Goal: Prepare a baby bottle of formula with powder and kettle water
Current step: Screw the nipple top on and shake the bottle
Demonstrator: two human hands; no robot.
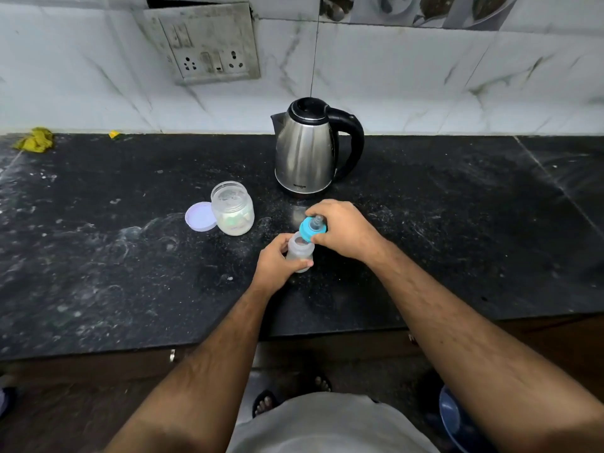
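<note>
Nearest to me, both forearms reach out over the front edge of the dark speckled table (98, 256). My left hand (277, 263) has its grip wrapped around the body of the clear baby bottle (299, 251), thumb across the front, and the bottle stands on the table roughly in the middle of my view, its neck uncovered. My right hand (343, 230) holds the teal collar with its teat (312, 227) in a pinching grip, fingers curled over the top and thumb underneath; the collar is tilted and sits right at the bottle's mouth, and I cannot tell whether it touches the rim. Just beyond and to the left stands an open glass jar (232, 209) with pale powder in it, and its lilac lid (200, 216) lies flat against the jar's left side. Farther back, behind my right hand, the steel kettle (307, 148) stands upright with its black handle turned to the right and its lid down. At the far left edge of the table, by the marbled wall tiles, lies a crumpled yellow cloth (34, 138), and above on the wall is a grimy socket plate (204, 44).
</note>
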